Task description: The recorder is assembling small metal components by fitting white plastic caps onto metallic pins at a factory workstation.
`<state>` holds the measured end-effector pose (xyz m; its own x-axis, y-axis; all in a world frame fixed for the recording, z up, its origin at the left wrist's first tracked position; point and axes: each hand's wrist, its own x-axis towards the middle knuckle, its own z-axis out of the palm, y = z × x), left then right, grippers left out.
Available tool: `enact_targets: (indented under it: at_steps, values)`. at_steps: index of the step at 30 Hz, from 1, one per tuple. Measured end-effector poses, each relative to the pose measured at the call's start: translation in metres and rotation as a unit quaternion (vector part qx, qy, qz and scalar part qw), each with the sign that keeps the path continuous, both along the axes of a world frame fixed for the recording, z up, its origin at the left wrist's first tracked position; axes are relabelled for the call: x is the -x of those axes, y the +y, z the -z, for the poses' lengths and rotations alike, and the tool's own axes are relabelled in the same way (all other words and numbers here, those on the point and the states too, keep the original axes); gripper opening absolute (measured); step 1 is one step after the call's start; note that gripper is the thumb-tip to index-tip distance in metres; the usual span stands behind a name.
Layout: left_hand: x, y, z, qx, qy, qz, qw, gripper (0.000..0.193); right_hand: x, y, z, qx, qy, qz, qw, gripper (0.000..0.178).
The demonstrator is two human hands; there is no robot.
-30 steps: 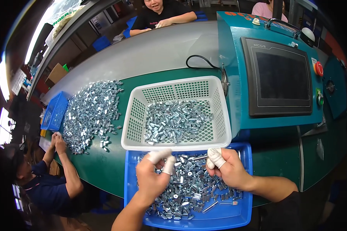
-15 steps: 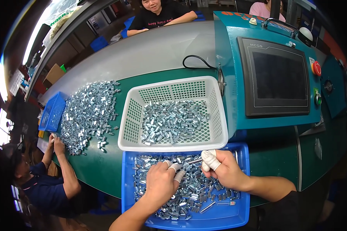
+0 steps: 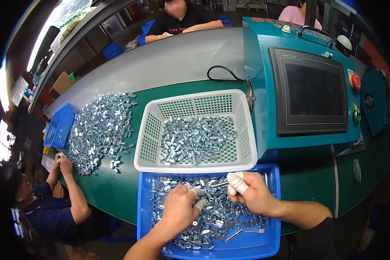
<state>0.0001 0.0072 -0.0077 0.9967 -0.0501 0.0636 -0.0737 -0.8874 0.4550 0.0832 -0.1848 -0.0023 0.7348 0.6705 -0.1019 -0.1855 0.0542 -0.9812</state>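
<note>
Metal rod (image 3: 220, 184): above the blue tray (image 3: 264, 243), tilted slightly, one end inside the right hand (image 3: 256, 195), free end pointing left. Right grip closed, thumb and fingers pinched round the rod; white finger covers (image 3: 237, 182) worn. Left hand (image 3: 178, 208): low over the small metal pieces (image 3: 221, 223) in the tray, fingers curled, thumb near forefinger; cannot tell whether a piece is held.

Risks (judgement): rod could slip or twist if the smooth covers lose friction; a piece could drop if the left pinch catches only its edge; neighbouring pieces could be dragged along, being packed closely.

Around: second rod (image 3: 234, 235) lying in the tray; white basket (image 3: 195, 168) just beyond, partly filled with similar pieces; teal machine (image 3: 259, 86) to the right.
</note>
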Motion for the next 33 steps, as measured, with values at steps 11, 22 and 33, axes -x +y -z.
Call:
enact_targets:
  at_steps: [11,22,33]
  values:
    - [0.003,-0.01,-0.009,0.452,-0.002,-0.08,0.888,0.017,0.001,0.0,-0.002,0.015,0.005,-0.008,1.0,0.035]
    - [0.006,-0.014,-0.004,0.461,0.06,-0.025,0.885,0.018,0.005,0.0,0.001,0.043,-0.077,-0.062,0.994,0.034]
    - [-0.003,-0.014,-0.02,0.132,-0.257,0.088,0.953,0.036,-0.001,0.0,-0.004,0.024,0.101,-0.144,0.984,0.04]
